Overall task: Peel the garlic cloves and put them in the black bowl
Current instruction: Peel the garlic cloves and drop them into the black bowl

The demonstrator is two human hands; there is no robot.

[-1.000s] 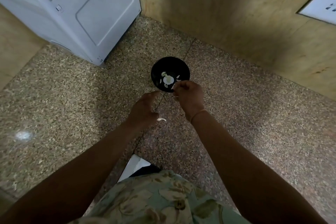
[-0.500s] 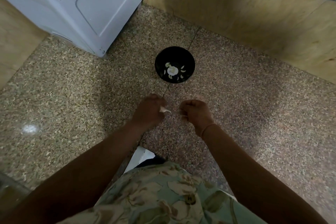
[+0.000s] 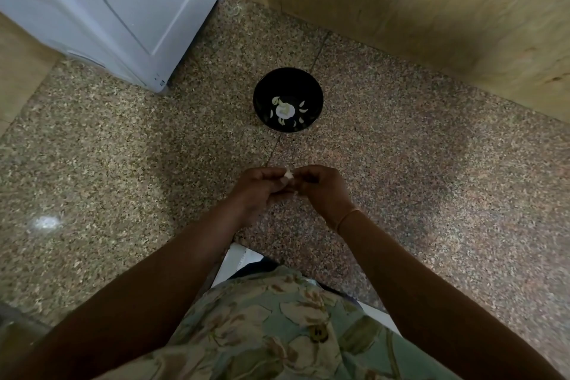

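Above speckled floor [image 3: 401, 163], well short of black bowl [image 3: 287, 80]: left hand [image 3: 259, 187] and right hand [image 3: 320, 185] together, fingertips of both pinching one garlic clove [image 3: 288, 174]. Likely peeling step. Pale pieces already in bowl. Next: strip skin fully, reach forward, drop clove in.

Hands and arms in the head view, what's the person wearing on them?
The left hand and the right hand are bare, without gloves, and no sleeves are in view. A thin gold-coloured bangle circles the right wrist. Below the arms is a pale green garment with a cream floral print.
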